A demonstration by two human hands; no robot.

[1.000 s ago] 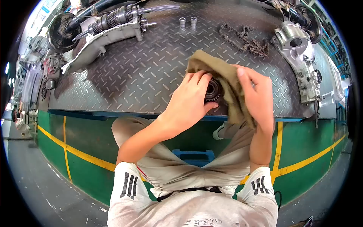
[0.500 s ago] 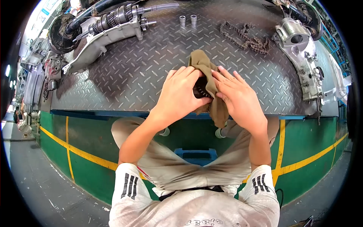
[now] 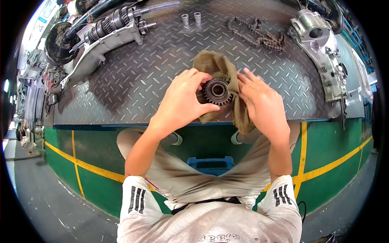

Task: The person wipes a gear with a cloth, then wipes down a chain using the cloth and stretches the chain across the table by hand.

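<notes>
A dark toothed gear (image 3: 218,90) with a round hole faces up near the bench's front edge. My left hand (image 3: 183,96) grips it from the left, thumb along the lower rim and fingers at the upper side. Behind and to the right of the gear lies an olive-brown cloth (image 3: 214,62), folded partly around it. My right hand (image 3: 261,99) has closed on the cloth's right side, with its thumb and part of its fingers hidden. The gear's underside is out of sight.
The diamond-plate bench top (image 3: 154,77) carries two metal sockets (image 3: 191,19) and a chain (image 3: 259,34) at the back. A gear shaft assembly (image 3: 117,23) rests on a casting (image 3: 91,56) at left. Another metal casting (image 3: 322,52) stands at right. A blue stool (image 3: 210,165) shows between the knees.
The gear's face, mostly covered by the cloth before, now shows. My right hand has drawn the cloth aside to the right; my left hand keeps hold of the gear.
</notes>
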